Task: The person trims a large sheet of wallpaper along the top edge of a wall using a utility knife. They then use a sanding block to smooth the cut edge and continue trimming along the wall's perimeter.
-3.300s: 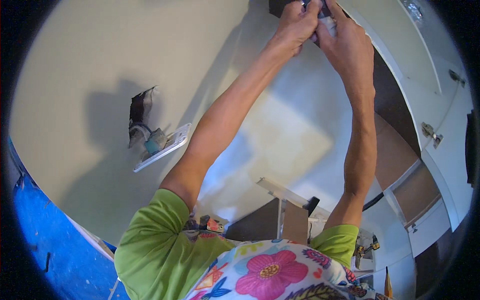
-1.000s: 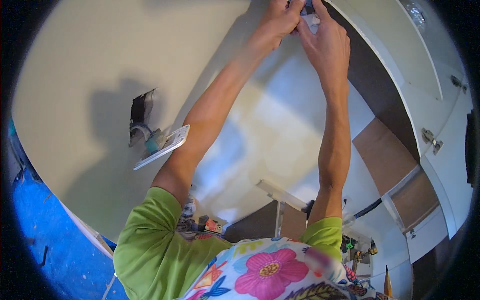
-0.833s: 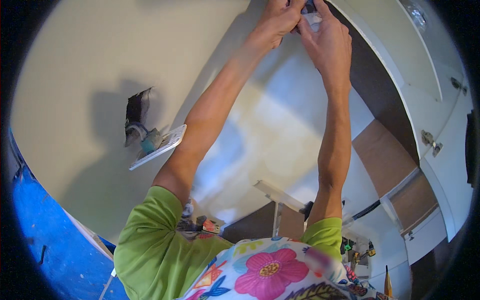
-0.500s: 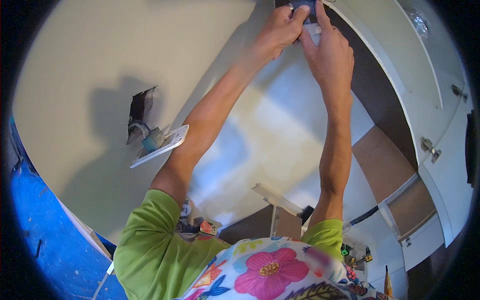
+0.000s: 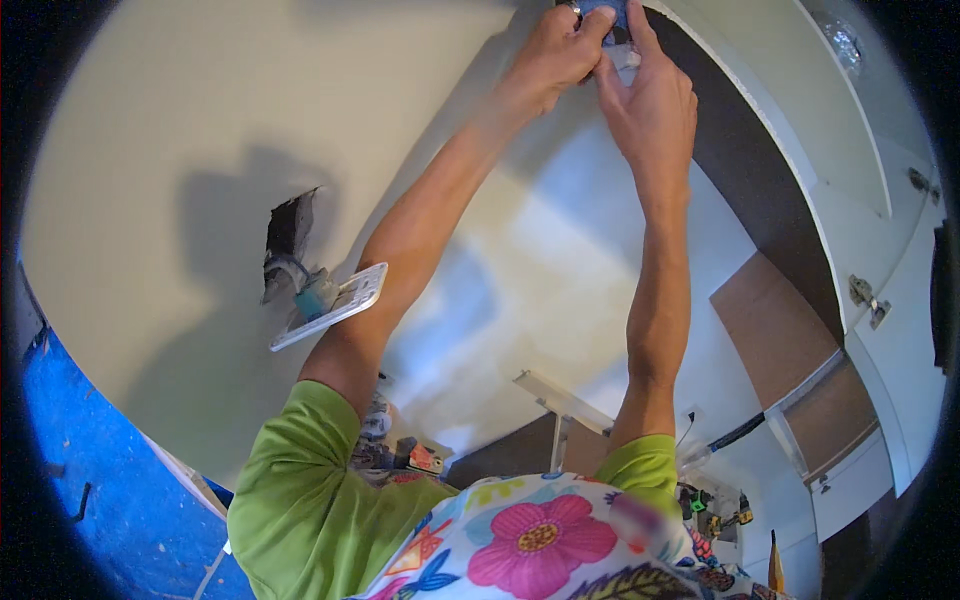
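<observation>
At the top centre, my left hand [image 5: 565, 55] grips a small blue-grey object [image 5: 617, 22], thumb pressed on it, beside the dark upper cabinet edge. My right hand [image 5: 650, 110] has its index finger against the object's right side and its thumb near a small whitish piece [image 5: 627, 58] just below. What exactly the object is cannot be made out. To the left, a white wall plate [image 5: 328, 308] with a teal fitting hangs tilted on cables beside a torn rectangular hole [image 5: 290, 225] in the pale panel, overlapping my left forearm in view.
Cabinets with pale doors and metal hinges [image 5: 868, 298] run along the right. Brown panels [image 5: 762, 320] lie beyond my right arm. Tools [image 5: 715, 512] and small items [image 5: 425, 458] sit near the bottom. A blue surface [image 5: 90, 460] is at lower left.
Compared with 3.3 seconds ago, both hands have shifted left. Over the last second they dipped slightly, and more of the blue-grey object now shows between the fingers.
</observation>
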A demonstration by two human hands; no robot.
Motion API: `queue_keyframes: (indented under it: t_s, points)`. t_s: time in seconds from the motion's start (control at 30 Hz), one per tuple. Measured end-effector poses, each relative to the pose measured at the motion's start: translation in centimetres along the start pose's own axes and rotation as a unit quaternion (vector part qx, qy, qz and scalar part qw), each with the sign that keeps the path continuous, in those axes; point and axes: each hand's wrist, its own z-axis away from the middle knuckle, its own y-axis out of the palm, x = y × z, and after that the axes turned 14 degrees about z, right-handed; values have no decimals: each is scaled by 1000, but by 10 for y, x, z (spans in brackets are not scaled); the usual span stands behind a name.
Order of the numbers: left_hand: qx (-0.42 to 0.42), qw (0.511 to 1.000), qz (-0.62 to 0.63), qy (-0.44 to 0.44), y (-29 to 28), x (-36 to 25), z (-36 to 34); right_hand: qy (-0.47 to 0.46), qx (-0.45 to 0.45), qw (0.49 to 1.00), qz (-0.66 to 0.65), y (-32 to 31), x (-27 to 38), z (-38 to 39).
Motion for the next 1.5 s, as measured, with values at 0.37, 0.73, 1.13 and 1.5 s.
queue_keyframes:
  t_s: [0.37,0.73,1.13,1.5]
  points:
    - [-30,998,26,-45,7,-18,-7,21,8,1000,18,-5,7,-12]
    - [34,998,51,6,-4,-3,-4,44,37,996,66,2,4,-4]
    - [9,1000,27,-6,-15,4,41,37,1,999,-26,24,1,37]
    - [74,997,27,18,-27,1,15,59,6,995,-82,-1,24,12]
